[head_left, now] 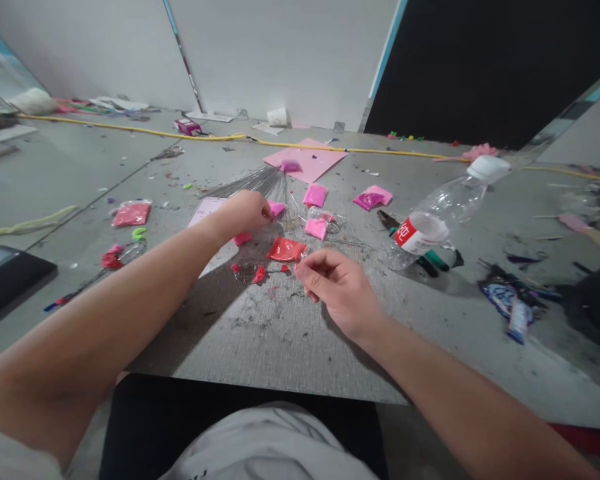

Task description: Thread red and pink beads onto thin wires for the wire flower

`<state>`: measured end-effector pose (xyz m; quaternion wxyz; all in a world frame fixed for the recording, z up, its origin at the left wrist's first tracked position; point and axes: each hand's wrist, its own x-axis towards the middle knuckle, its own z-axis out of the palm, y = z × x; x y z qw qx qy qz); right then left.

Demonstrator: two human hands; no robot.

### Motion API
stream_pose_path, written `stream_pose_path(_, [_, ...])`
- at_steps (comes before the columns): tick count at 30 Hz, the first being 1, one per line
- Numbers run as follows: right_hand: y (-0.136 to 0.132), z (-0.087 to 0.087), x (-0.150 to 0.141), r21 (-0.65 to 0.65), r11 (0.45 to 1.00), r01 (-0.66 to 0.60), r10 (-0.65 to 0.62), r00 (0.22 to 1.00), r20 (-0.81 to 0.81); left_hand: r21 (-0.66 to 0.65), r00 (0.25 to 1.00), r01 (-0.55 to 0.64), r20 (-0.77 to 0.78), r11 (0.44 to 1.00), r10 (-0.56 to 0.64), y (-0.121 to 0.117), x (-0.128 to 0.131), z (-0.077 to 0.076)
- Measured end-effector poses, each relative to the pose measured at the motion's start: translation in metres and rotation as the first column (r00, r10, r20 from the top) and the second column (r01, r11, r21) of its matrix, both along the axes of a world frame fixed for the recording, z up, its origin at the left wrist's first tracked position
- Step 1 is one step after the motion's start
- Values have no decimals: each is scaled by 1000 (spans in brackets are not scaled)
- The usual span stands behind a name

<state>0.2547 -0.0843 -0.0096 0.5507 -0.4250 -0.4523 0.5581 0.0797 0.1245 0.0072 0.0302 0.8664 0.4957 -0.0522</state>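
Observation:
My left hand point(246, 215) reaches over the table with its fingers curled closed, beside a bright pink packet point(276, 209); what is in the fingers, if anything, is hidden. Thumb and fingertips of my right hand point(339, 288) are pinched together near the right end of a red packet point(285, 249). Something tiny and pinkish seems to show at those fingertips, too small to name. Just left of them lies a bent wire piece with red lumps point(259, 274). A bundle of thin grey wires point(260, 180) fans out behind my left hand.
A clear plastic bottle point(427, 230) with a red label stands at right, next to green-handled pliers point(437, 261). Pink packets point(315, 195) and a pink sheet point(310, 160) lie farther back. A yellow cable point(205, 137) crosses the table. A black device point(15, 280) sits at left.

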Motion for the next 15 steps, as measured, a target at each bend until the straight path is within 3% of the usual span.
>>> stream_pose_path(5, [-1,1,0,-9,1000,-3,3,1000,6,4,1000,6,-18,1000,-6,8,-4,3])
stream_pose_path(15, [-2,0,-1,-22,1000,-22,23,999,47,-15,1000,-3,-7,1000,3,-5,-1,9])
